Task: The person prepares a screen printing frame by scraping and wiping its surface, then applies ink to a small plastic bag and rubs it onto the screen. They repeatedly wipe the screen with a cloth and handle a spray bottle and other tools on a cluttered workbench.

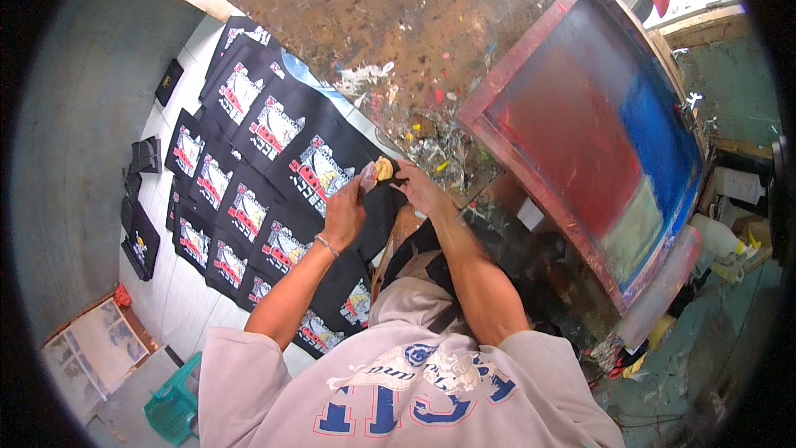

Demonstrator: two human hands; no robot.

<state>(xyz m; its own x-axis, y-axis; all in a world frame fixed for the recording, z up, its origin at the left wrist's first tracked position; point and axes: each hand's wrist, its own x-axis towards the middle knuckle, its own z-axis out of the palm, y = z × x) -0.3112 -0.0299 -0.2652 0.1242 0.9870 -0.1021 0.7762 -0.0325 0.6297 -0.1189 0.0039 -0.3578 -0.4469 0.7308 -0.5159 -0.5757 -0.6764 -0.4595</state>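
My left hand (344,214), a bracelet at its wrist, is raised in front of my chest with its fingers closed on a small pinkish and yellow wad (383,168) whose kind I cannot make out. Close by on the right, my right hand (421,189) has its fingers bent around the dark edge beside that wad. What its fingertips pinch is mostly hidden. Under and left of both hands lie several black fabric pieces (278,124), each bearing the same white, red and yellow print, overlapping in rows on the white tiled floor (153,126).
A paint-spattered table (332,17) stands ahead. On its right rests a tilted screen-printing frame (531,224) with red and blue ink on its mesh. A white bottle (715,236) is at the far right. A green plastic basket (172,406) stands lower left, near a printed sheet (95,348).
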